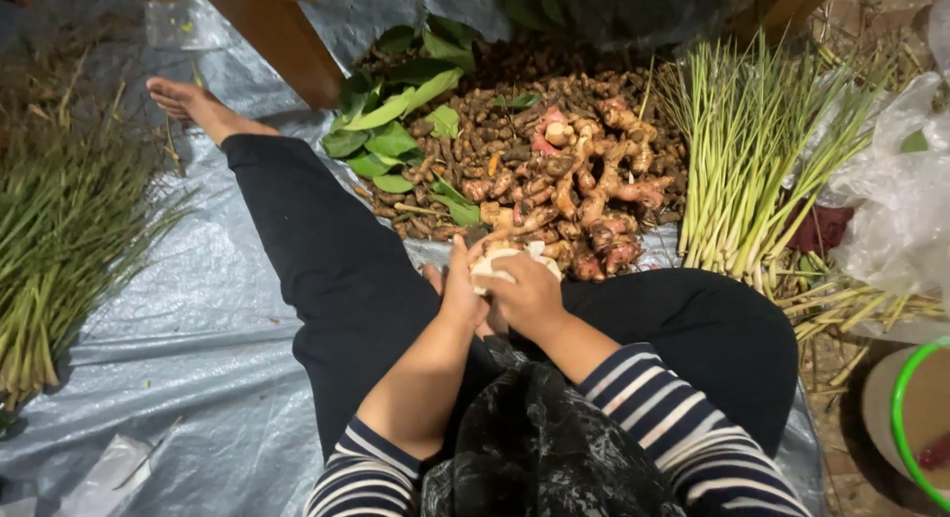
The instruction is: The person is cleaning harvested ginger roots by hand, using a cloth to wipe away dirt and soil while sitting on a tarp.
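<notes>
Hands meet over the lap: left hand and right hand both clasp one pale root piece. Root pile lies just ahead on the tarp.

A grey tarp (wrinkled) carries piled roots, green leaves and lemongrass stalks.

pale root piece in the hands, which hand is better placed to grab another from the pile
Right, probably. The right hand lies nearest the galangal pile, while the left hand keeps a grip on the pale root piece.
</notes>
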